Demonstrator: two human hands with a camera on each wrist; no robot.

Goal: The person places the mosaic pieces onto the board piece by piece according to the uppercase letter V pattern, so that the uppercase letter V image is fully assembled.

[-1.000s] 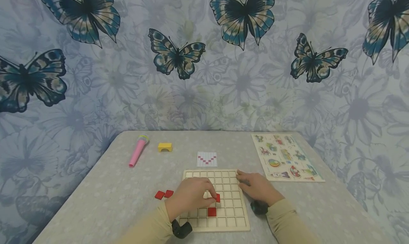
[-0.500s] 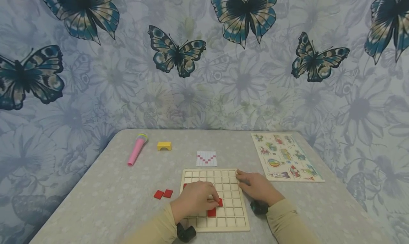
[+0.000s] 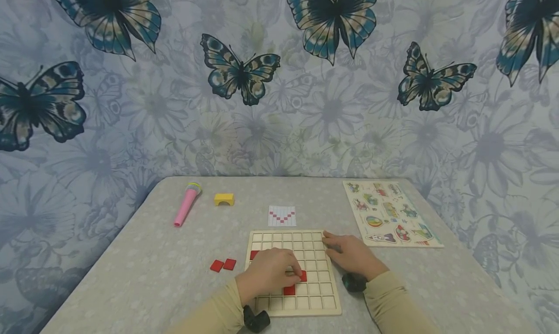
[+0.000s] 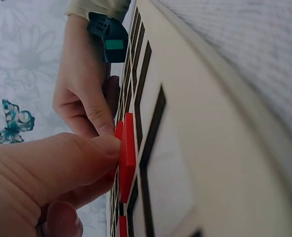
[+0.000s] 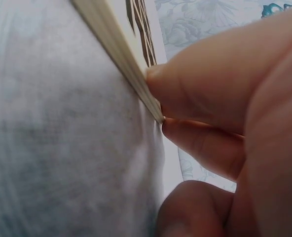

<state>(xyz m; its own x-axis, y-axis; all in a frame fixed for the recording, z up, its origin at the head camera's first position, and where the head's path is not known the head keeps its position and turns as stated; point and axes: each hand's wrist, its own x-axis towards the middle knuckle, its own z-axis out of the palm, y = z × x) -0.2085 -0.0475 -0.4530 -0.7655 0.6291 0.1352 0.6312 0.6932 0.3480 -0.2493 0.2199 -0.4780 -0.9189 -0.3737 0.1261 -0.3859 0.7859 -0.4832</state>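
Note:
A pale wooden grid board (image 3: 315, 295) lies on the table, with red square tiles in some cells. My left hand (image 3: 271, 270) reaches over it and pinches a red tile (image 3: 303, 276) at a cell right of the middle. Diagonally beside that, nearer me, another red tile (image 3: 289, 291) sits in its cell; a further red tile (image 3: 254, 255) shows at the left edge. The left hand hides several cells. In the left wrist view the thumb touches the pinched tile (image 4: 119, 129). My right hand (image 3: 351, 254) holds the board's far right corner, thumb and a finger against its edge (image 5: 131, 74).
Two loose red tiles (image 3: 223, 265) lie left of the board. Behind it is a small card (image 3: 282, 216) with a pink V pattern on a grid. Farther out are a pink toy microphone (image 3: 187, 205), a yellow arch block (image 3: 224, 199) and a picture puzzle board (image 3: 388, 212).
My left hand has moved slightly to the right with the tile, which now appears flat at its cell. The right hand has stayed on the board's corner.

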